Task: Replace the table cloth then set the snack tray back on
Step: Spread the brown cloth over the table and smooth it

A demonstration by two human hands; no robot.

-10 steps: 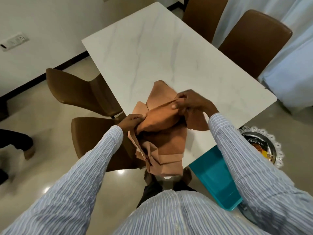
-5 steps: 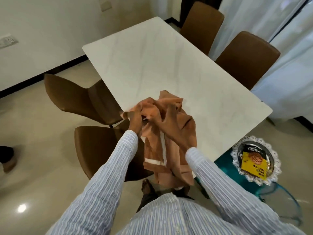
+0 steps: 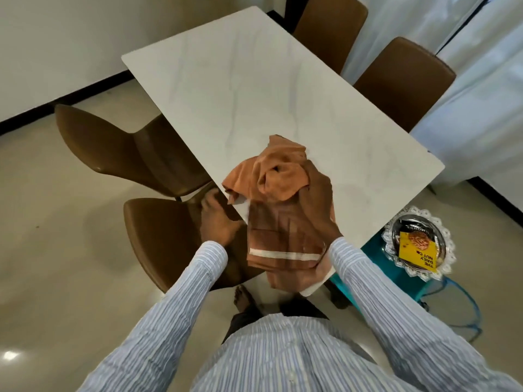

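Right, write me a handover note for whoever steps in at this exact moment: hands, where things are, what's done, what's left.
Right hand: grips the bunched orange table cloth at the near end of the white marble table.
Left hand: off the cloth, down by the table's near left edge over a brown chair; whether it touches anything is unclear.
Cloth: still mostly folded, part draped over the near edge.
Snack tray: on a teal stool to the right of the table, nut packets on it.
Done: table bare, new cloth brought.
Left: unfold and spread the cloth, then set the tray back on.
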